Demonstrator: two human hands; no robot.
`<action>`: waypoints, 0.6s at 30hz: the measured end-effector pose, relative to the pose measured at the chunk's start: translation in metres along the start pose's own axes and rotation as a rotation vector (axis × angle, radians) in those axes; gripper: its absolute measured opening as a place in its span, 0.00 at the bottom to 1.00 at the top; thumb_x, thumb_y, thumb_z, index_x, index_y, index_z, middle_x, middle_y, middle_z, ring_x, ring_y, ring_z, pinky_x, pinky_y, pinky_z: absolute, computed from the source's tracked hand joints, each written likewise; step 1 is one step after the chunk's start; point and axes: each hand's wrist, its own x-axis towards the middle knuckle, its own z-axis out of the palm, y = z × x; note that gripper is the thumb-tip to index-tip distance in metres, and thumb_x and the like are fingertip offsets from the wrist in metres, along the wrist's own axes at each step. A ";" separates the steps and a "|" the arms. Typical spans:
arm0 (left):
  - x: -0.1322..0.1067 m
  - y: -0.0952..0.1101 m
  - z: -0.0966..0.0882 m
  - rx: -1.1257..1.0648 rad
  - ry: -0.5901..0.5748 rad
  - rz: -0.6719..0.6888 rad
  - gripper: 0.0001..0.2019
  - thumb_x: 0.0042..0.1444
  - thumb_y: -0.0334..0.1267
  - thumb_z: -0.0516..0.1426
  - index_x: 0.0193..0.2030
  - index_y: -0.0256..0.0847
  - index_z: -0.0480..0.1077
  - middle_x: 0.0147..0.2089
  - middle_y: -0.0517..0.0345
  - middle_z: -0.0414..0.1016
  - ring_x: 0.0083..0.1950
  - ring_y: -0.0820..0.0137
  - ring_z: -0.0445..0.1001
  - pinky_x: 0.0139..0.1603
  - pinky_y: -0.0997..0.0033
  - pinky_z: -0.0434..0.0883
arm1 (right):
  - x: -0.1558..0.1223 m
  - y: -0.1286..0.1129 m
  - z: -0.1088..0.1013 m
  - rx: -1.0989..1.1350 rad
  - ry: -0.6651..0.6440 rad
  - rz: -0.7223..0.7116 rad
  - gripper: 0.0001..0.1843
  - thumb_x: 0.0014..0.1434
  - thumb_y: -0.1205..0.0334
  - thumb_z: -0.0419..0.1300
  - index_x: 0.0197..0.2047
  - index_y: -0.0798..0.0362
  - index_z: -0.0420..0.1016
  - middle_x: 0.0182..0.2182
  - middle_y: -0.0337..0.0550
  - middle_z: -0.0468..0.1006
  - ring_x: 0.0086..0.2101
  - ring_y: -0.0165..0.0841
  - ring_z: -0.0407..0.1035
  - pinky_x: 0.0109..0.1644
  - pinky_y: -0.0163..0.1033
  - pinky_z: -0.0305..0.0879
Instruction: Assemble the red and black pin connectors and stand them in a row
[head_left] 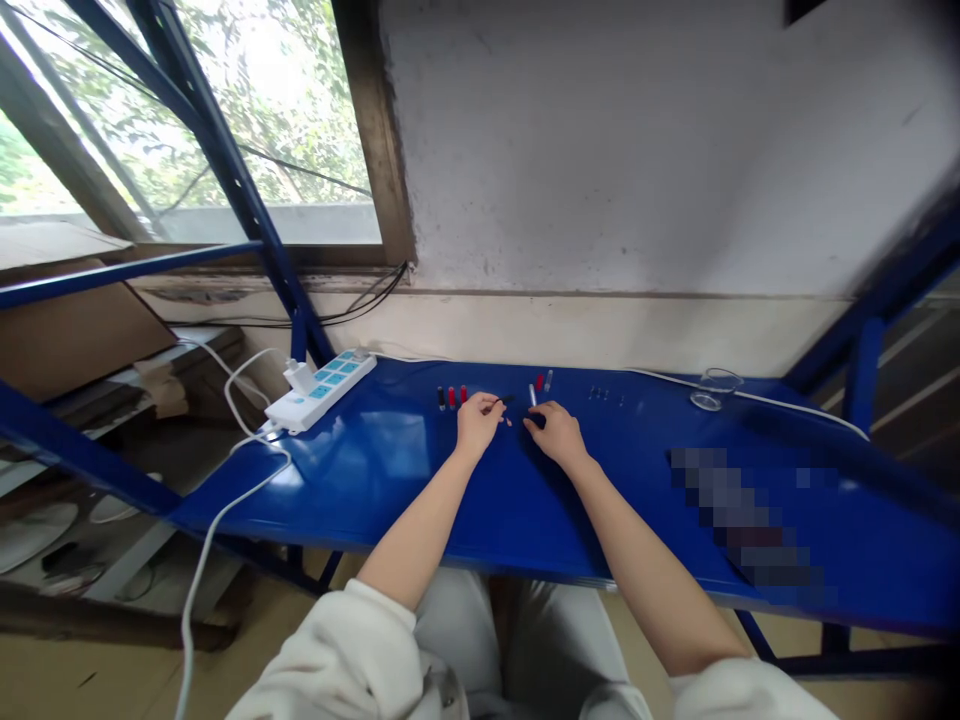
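Note:
My left hand (478, 422) rests on the blue shelf (390, 480) with its fingers pinched on a thin black wire (501, 402). My right hand (556, 432) lies just to the right, fingers curled over a small dark piece I cannot make out. Three small upright plugs, one black and two red (451, 397), stand behind my left hand. A red plug (538, 382) and a silvery one (548, 380) stand behind my right hand.
A white power strip (322, 390) with a white cable lies at the shelf's left end. Several tiny dark parts (604, 394) sit to the right, then a clear glass dish (715, 389). Blue rack beams, a window and a white wall surround the shelf.

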 end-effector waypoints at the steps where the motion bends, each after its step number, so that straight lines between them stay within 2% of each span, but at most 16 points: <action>1: 0.000 -0.001 0.001 -0.013 0.001 -0.013 0.04 0.49 0.33 0.55 0.32 0.35 0.66 0.30 0.51 0.76 0.25 0.71 0.74 0.29 0.73 0.69 | 0.001 0.000 0.000 0.047 0.051 -0.029 0.11 0.53 0.61 0.53 0.38 0.53 0.72 0.37 0.48 0.72 0.39 0.37 0.66 0.42 0.43 0.61; 4: -0.001 -0.002 0.004 -0.076 -0.007 -0.042 0.04 0.50 0.32 0.55 0.32 0.34 0.66 0.30 0.52 0.75 0.24 0.73 0.73 0.29 0.74 0.69 | 0.004 0.000 -0.001 0.202 0.219 -0.064 0.09 0.55 0.63 0.49 0.35 0.54 0.68 0.31 0.47 0.71 0.33 0.35 0.66 0.38 0.39 0.61; 7: -0.002 0.000 0.005 -0.126 -0.029 -0.088 0.04 0.50 0.32 0.55 0.33 0.34 0.66 0.31 0.51 0.76 0.24 0.74 0.73 0.27 0.75 0.68 | 0.005 -0.001 -0.005 0.354 0.310 -0.019 0.10 0.57 0.60 0.46 0.36 0.54 0.65 0.29 0.45 0.71 0.30 0.33 0.66 0.36 0.38 0.60; 13: -0.004 0.006 0.005 -0.148 -0.032 -0.148 0.04 0.51 0.30 0.54 0.35 0.33 0.65 0.34 0.48 0.76 0.24 0.74 0.73 0.22 0.78 0.64 | 0.005 0.000 -0.007 0.464 0.315 0.043 0.11 0.57 0.55 0.46 0.35 0.53 0.63 0.25 0.41 0.70 0.26 0.31 0.65 0.33 0.36 0.59; 18: -0.002 0.003 0.005 -0.199 -0.058 -0.162 0.05 0.52 0.29 0.53 0.37 0.32 0.65 0.36 0.46 0.76 0.24 0.74 0.73 0.19 0.80 0.59 | 0.008 0.006 -0.005 0.523 0.295 0.067 0.12 0.56 0.53 0.48 0.33 0.53 0.63 0.24 0.40 0.69 0.26 0.31 0.64 0.33 0.36 0.59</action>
